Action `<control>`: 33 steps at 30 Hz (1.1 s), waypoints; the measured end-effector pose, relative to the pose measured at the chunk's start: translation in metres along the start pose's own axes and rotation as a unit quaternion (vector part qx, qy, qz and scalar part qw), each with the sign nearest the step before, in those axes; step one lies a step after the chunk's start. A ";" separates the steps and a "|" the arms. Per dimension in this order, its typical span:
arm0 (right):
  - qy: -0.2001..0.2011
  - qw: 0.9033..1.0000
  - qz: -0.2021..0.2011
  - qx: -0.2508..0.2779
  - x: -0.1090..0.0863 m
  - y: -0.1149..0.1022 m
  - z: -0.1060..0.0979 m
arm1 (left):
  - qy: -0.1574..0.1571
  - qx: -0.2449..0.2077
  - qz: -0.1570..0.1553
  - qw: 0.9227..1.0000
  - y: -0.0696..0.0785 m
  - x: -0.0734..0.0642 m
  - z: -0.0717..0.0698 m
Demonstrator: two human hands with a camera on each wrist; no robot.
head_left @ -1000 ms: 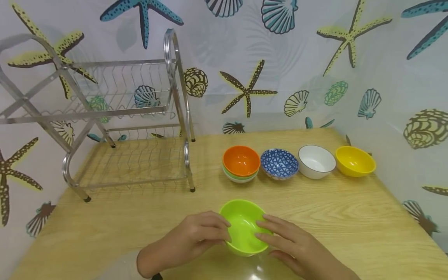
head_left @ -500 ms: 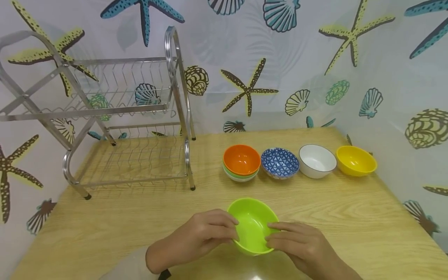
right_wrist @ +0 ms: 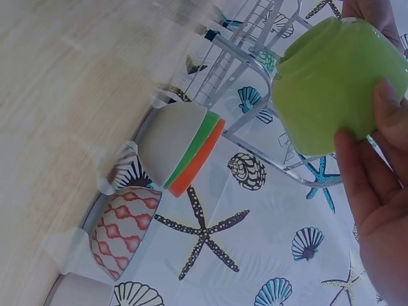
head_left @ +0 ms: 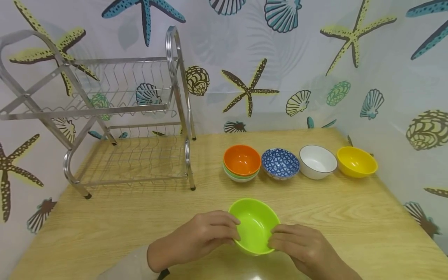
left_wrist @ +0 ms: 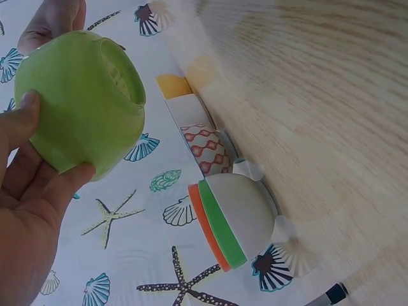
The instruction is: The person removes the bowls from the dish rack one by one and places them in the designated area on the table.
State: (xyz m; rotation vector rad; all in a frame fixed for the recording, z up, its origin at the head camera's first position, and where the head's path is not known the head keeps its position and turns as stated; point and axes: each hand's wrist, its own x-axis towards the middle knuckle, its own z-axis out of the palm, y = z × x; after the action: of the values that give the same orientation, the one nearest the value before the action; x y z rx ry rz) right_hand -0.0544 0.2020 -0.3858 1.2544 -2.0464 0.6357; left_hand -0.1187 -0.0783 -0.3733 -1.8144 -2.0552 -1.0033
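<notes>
A lime-green bowl is held up off the table near the front, its inside facing up. My left hand grips its left rim, fingers over the edge and thumb against the outside. On the opposite side my right hand pinches the right rim in the same way. From below, the left wrist view shows the bowl's green outer wall between both hands. In the right wrist view the green bowl has its foot ring turned toward the table.
Behind stands a stack with an orange bowl on top of green and white ones. A blue patterned bowl, a white bowl and a yellow bowl continue the row rightward. A two-tier metal dish rack stands at left.
The green bowl and both hands have shifted slightly to the right. My right hand's fingers, earlier spread over the rim, have closed onto it; the last half second shows little motion.
</notes>
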 end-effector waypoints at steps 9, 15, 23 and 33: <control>-0.016 0.999 0.021 0.025 -0.002 -0.001 -0.001 | 0.011 -0.011 -0.019 1.000 0.000 -0.001 0.000; -0.010 1.000 0.025 0.001 -0.003 0.002 -0.001 | -0.007 0.034 -0.031 0.999 0.002 -0.001 0.002; -0.006 0.998 0.053 -0.014 -0.007 0.003 -0.003 | -0.004 0.093 -0.026 0.995 0.003 -0.004 0.002; 0.044 0.988 0.138 -0.048 -0.015 0.021 -0.014 | -0.006 0.080 -0.132 0.988 -0.001 -0.006 -0.013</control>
State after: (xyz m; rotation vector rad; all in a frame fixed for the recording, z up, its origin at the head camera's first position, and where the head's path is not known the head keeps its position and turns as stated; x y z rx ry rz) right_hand -0.0639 0.2296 -0.3888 0.8795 -2.1679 0.6970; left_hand -0.1214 -0.0911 -0.3672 -1.5019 -2.3528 -0.8588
